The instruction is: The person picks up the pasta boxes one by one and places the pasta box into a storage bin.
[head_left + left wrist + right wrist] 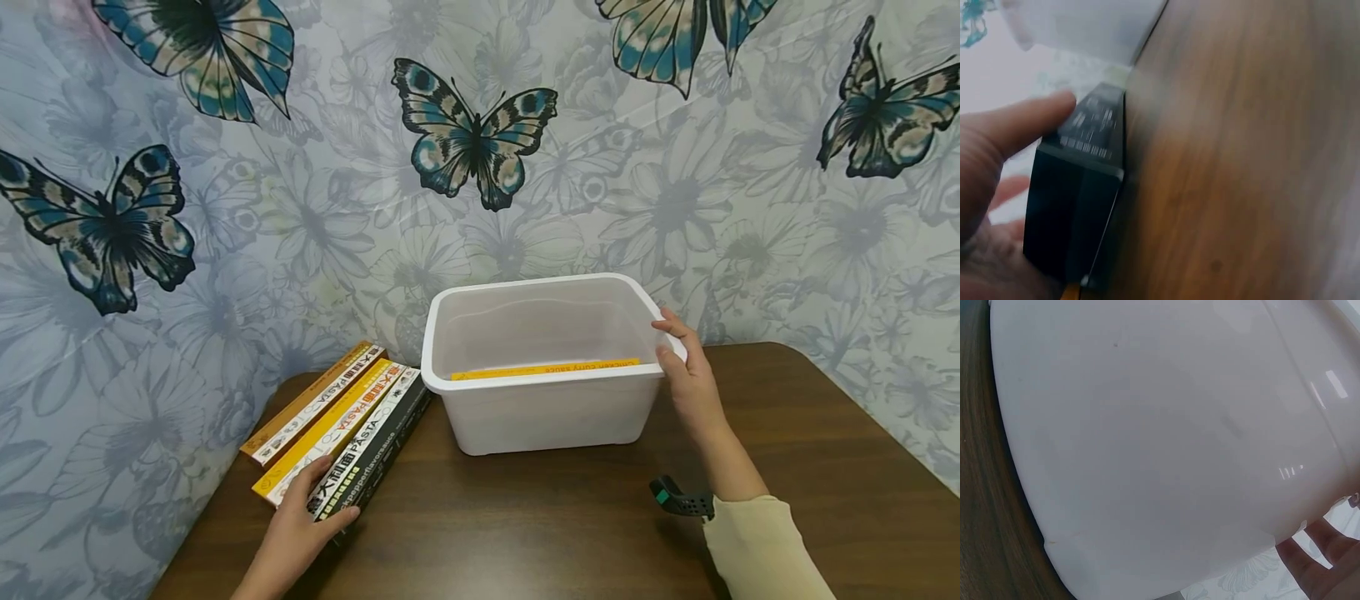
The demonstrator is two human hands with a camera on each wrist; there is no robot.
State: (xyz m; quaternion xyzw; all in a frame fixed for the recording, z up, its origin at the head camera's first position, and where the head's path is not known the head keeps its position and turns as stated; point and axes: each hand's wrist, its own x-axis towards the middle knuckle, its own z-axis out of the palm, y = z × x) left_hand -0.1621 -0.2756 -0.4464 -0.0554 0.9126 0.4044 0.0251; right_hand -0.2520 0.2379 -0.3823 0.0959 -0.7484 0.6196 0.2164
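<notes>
Likely light, crushable black box [378,454]; hold its sides, as left fingers [308,477] do, lower left; right fingers [679,331] grip bin [551,415].

White tub [555,417]; black-and-white box [382,446]; yellow-and-white box [322,425]; brown wood-grain table [525,517]; teal-butterfly-print wall [622,217].

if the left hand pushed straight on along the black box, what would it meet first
Probably the white tub: the left hand grips the black box, whose far end points at the tub's left side. Whether box and tub touch is unclear from the head view.
</notes>
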